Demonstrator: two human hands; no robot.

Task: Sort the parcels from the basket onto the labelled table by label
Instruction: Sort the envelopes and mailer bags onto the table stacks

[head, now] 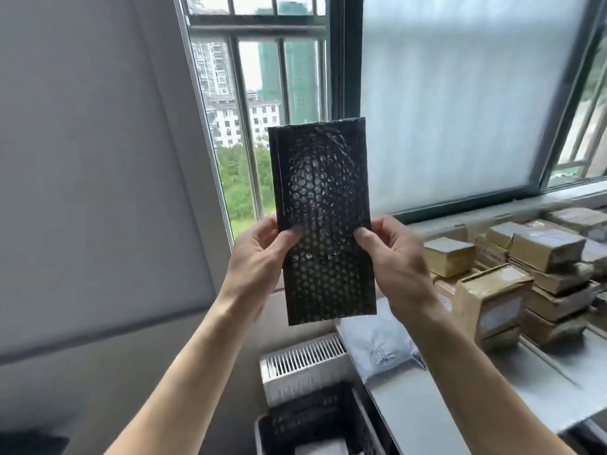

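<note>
I hold a black bubble-wrap parcel [323,221] upright in front of the window, its bubbled side toward me and no label showing. My left hand [262,254] pinches its left edge, thumb on the front. My right hand [392,254] pinches the right edge the same way. Below, at the bottom centre, stands the dark basket [361,418] with more black parcels and a white one inside. The grey table [460,399] runs along the right, with a grey poly mailer [377,343] lying on its near left end.
Several brown taped cardboard boxes [496,300] are stacked on the table's far right under the window sill. A white radiator [302,362] sits below the window, behind the basket. A plain grey wall fills the left.
</note>
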